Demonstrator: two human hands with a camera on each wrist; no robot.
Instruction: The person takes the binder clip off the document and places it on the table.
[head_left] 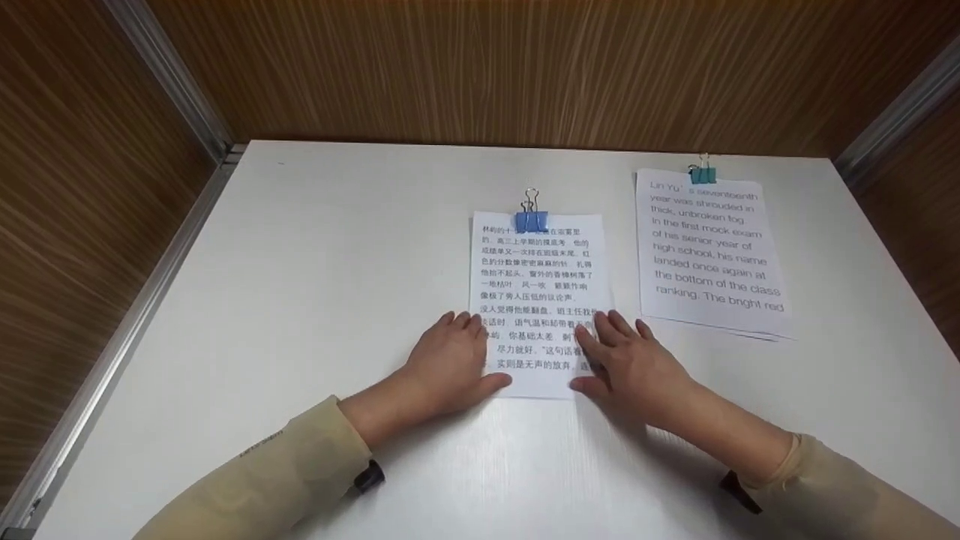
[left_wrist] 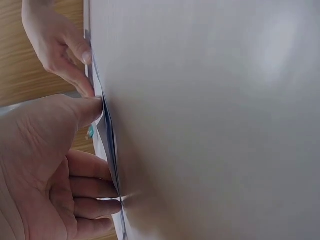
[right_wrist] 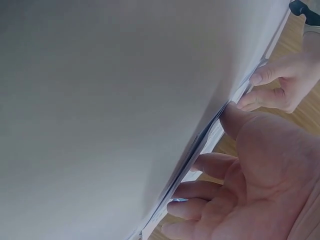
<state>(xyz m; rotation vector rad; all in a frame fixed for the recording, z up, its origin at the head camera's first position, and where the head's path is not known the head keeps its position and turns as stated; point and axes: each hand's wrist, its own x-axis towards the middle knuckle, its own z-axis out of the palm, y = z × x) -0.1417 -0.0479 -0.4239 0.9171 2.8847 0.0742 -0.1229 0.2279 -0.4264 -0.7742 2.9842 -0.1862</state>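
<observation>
A clipped stack of sheets with Chinese print (head_left: 536, 277) lies in the middle of the white table (head_left: 300, 262), held at its top by a blue binder clip (head_left: 531, 220). My left hand (head_left: 454, 360) lies flat on the stack's lower left edge, fingers straight. My right hand (head_left: 630, 360) lies flat on the lower right edge. In the left wrist view the left hand (left_wrist: 45, 165) touches the paper edge (left_wrist: 107, 135) with its thumb. The right wrist view shows the right hand (right_wrist: 250, 170) against the same paper edge (right_wrist: 200, 145).
A second stack with English print (head_left: 709, 247) lies at the back right under a teal binder clip (head_left: 703, 174). Wood-grain walls (head_left: 487, 67) with metal rails (head_left: 112, 352) enclose the table on three sides.
</observation>
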